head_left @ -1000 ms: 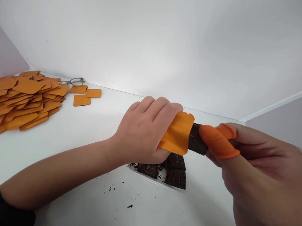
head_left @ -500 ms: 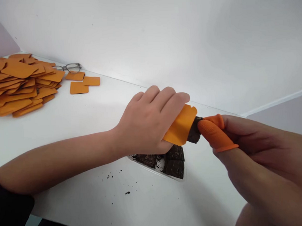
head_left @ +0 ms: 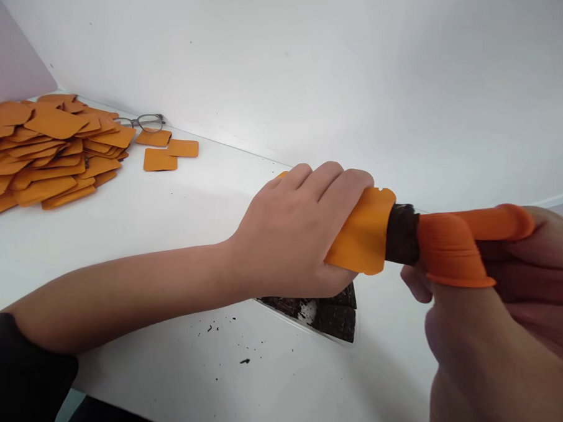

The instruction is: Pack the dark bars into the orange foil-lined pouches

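Note:
My left hand (head_left: 292,235) is wrapped round an orange packet (head_left: 364,232) whose open end faces right. From that end sticks out a dark brown block (head_left: 402,234). My right hand (head_left: 455,247), with orange rubber cots on thumb and forefinger, pinches the outer end of the block. Below my left hand, partly hidden by it, more dark pieces (head_left: 335,320) lie in a clear shallow tray (head_left: 290,321) on the white table.
A large heap of orange packets (head_left: 55,152) lies at the far left. Beside it are eyeglasses (head_left: 151,123) and several loose packets (head_left: 160,159). Dark crumbs (head_left: 244,361) dot the white table (head_left: 177,390) near its front edge. A white wall (head_left: 303,67) rises behind.
Both hands have shifted right in the view with the packet. My right thumb has bent over the block's end, and more of the block shows outside the packet.

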Available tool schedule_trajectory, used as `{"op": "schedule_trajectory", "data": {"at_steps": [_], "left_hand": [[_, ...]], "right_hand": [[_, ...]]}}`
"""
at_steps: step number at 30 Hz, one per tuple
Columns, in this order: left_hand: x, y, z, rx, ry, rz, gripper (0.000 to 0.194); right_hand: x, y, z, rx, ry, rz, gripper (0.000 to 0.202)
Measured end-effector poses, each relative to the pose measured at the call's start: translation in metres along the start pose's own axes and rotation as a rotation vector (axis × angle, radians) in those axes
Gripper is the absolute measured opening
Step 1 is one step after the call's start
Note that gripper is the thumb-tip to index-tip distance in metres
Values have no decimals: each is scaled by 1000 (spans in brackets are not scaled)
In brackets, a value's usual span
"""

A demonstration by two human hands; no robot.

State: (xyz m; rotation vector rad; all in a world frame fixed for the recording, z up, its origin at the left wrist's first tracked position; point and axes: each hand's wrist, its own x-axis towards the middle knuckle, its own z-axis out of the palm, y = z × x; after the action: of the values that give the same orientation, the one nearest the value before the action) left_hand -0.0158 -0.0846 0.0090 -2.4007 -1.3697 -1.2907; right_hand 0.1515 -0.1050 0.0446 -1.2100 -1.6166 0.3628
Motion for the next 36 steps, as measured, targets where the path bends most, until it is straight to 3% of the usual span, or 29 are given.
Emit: {"op": "schedule_trajectory", "data": {"at_steps": [6,10,13,16,19,23,29,33,36], "left_hand": [[2,-3,1,-50,36,-56,35],[3,-6,3,-12,78,-22,37],[3,-7,7,79,144,-9,42],[2,-8,9,184,219,10,43],[1,-7,10,229,269,47,44],[-1,-5,12,218,240,52,45],[-3,-2,16,167,277,41,41],[0,-2,10,92,192,-33,44],[3,-1,7,45,134,-74,45]], "right_hand": [[-1,-4,-3,-9,-60,42,23],[-8,-19,5,-27,9,193,18],[-9,-23,10,14,-26,236,19],[-6,-16,8,40,-43,199,14],[-2,0,4,60,7,163,23],[-1,7,6,153,36,148,25],[-7,-10,14,202,57,188,26],[-5,-12,12,135,-72,161,13],[-5,-16,12,107,-56,122,9]]}}
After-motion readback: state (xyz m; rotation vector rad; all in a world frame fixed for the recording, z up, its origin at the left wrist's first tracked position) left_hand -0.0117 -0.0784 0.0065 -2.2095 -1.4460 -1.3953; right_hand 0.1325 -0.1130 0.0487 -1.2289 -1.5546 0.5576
